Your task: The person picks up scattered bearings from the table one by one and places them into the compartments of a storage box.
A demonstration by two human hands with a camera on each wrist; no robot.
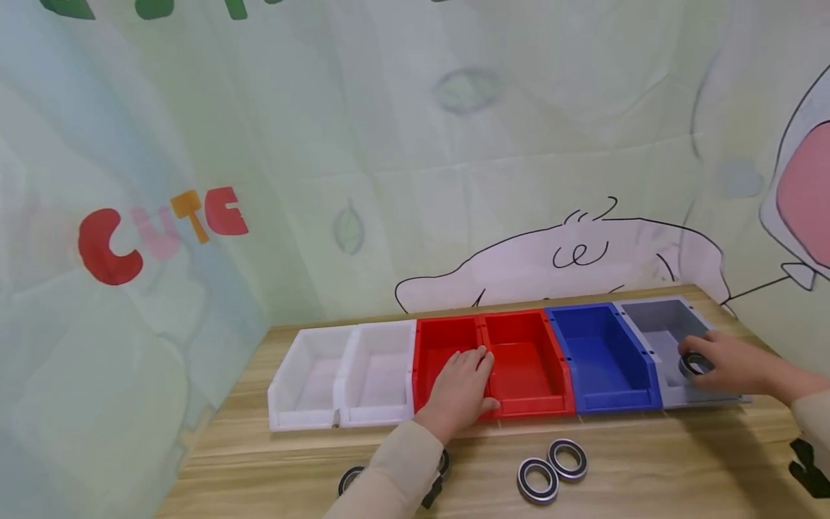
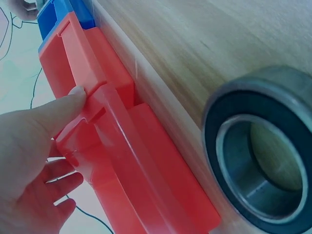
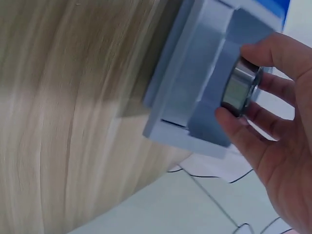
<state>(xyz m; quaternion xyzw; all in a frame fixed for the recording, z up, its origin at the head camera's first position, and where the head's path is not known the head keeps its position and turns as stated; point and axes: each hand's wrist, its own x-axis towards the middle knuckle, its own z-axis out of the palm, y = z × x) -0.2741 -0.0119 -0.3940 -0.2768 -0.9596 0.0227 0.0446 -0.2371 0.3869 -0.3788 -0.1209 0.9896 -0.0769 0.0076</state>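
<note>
My right hand [image 1: 742, 364] pinches a ball bearing [image 3: 239, 90] between thumb and fingers over the grey bin [image 1: 661, 328]. In the right wrist view the bearing is tilted on edge, in front of the bin's opening. My left hand [image 1: 460, 389] rests on the divider between the two red bins [image 1: 528, 364], its fingers fairly straight. The left wrist view shows its thumb on the bins' front rim and no bearing in its grasp. Two bearings [image 1: 524, 481] lie side by side on the table. Others, such as the left bearing [image 1: 346, 476], are partly covered by my left sleeve.
Two white bins [image 1: 379, 414] stand at the left of the row, and a blue bin [image 1: 599, 360] sits between red and grey. The wooden table [image 1: 246, 461] reaches back to a printed cloth [image 1: 389, 144]. A large bearing [image 2: 214, 141] shows close in the left wrist view.
</note>
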